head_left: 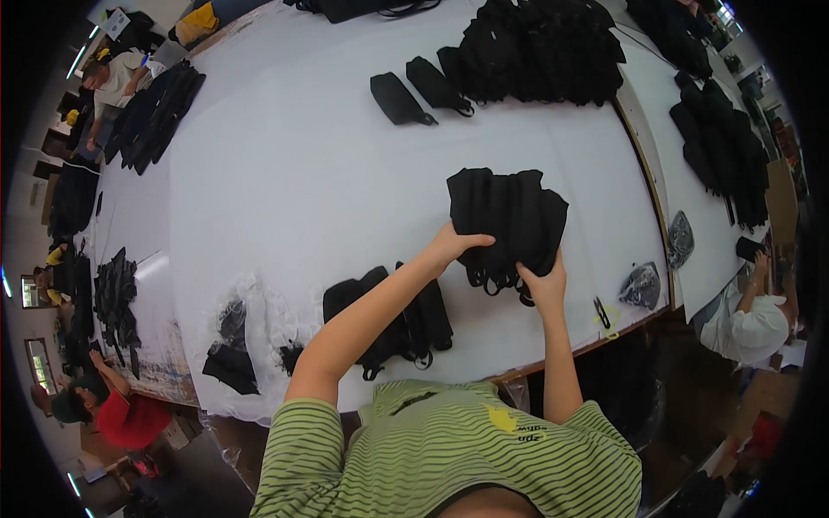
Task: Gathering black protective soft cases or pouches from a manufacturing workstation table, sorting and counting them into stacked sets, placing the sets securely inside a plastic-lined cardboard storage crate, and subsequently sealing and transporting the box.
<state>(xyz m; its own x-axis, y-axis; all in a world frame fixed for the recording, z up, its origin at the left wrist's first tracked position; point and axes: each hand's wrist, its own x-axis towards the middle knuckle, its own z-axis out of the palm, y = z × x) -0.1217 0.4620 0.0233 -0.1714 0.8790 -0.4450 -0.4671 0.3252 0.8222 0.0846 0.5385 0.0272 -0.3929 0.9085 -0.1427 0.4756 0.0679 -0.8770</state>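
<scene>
Over the white tabletop I hold a bundle of black fabric pouches (508, 216) between both hands; small loops hang from its near edge. My left hand (458, 244) grips its left side, thumb lying across the front. On the lower right side, my right hand (546, 281) is closed around it with the thumb in front; its other fingers are mostly hidden. Similar black pouches (432, 312) lie near the front edge, partly behind my left forearm. Farther off are a large heap of black pouches (540, 56) and two single ones, a left pouch (397, 98) and a right pouch (433, 84).
Thread snips (602, 312) and a plastic-wrapped dark bundle (641, 285) lie at the table's right front. Crumpled clear plastic (263, 315) is at the left front. Co-workers stand around: a person in red (129, 419), one in white (747, 319), another far left (117, 82).
</scene>
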